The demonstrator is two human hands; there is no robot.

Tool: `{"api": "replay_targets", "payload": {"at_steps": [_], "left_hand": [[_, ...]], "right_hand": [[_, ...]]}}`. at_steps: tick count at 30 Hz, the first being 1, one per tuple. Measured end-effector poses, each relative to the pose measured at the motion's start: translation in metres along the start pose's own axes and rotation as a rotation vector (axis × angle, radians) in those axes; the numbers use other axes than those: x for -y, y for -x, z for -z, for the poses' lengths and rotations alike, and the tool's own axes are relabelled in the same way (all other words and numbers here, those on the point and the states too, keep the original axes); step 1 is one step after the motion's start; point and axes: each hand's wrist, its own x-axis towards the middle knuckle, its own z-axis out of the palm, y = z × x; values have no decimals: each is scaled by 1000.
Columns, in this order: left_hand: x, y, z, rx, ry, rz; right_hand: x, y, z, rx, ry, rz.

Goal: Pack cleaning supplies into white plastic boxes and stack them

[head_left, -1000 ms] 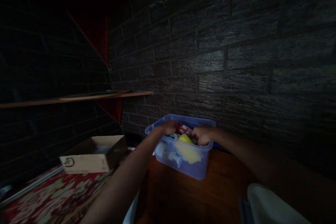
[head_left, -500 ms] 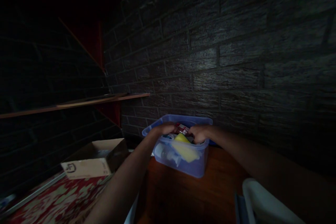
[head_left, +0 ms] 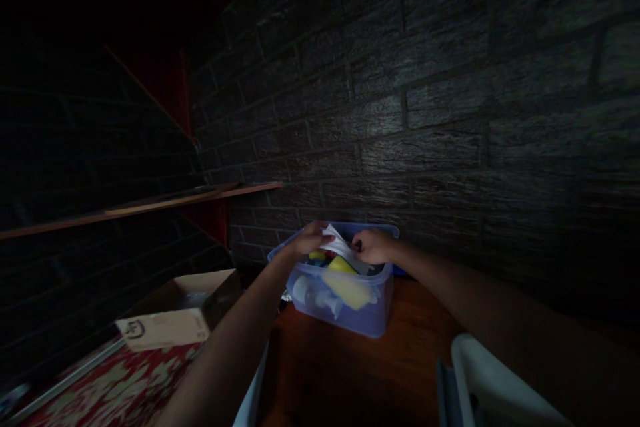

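A bluish see-through plastic tub [head_left: 340, 320] stands on the wooden surface against the wall, filled with mixed items. Over its opening stretches a thin white sheet [head_left: 337, 242], cloth or paper, I cannot tell which. My left hand [head_left: 311, 240] pinches its upper left end between thumb and fingers. At the tub's right side, my right hand [head_left: 373, 245] is closed around the other end of the sheet; its fingertips are partly hidden. Below the sheet a yellow item [head_left: 342, 265] pokes up, and a white bottle-like shape [head_left: 303, 289] shows dimly through the front wall.
An open cardboard box [head_left: 165, 330] sits on a red patterned cloth [head_left: 115, 387] at left. The rim of a white container [head_left: 465, 367] rises at lower right. Wooden shelves [head_left: 250, 189] jut from the dark brick wall [head_left: 380, 120] at left.
The white sheet has come up between my hands. My left hand has risen out of the tub to its rim. The dark red packet seen before is now mostly covered.
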Motion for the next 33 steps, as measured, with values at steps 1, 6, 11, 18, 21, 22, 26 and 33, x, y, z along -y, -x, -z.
{"api": "replay_targets", "payload": {"at_steps": [1,6,11,18,21,22,26,33], "left_hand": [[-4,1,2,-27,30,-10],[-45,8,17,-95,176,-123],[-121,23,14,-86,303,-352],[-217,64,-41,44,461,-648],[-238,80,-76,61,503,-702],[-243,84,-88,56,511,-710],[-258,101,-127,41,536,-710],[-271,129,-162,238,680,-637]], "right_hand": [[-1,1,0,-69,-26,-17],[-4,17,18,-308,-196,-71],[-1,52,73,-423,-453,24],[-10,151,133,-526,-673,194],[-23,197,133,-591,-700,188],[-28,211,131,-614,-704,185],[-47,262,128,-764,-701,161],[-52,304,125,-856,-685,144]]}}
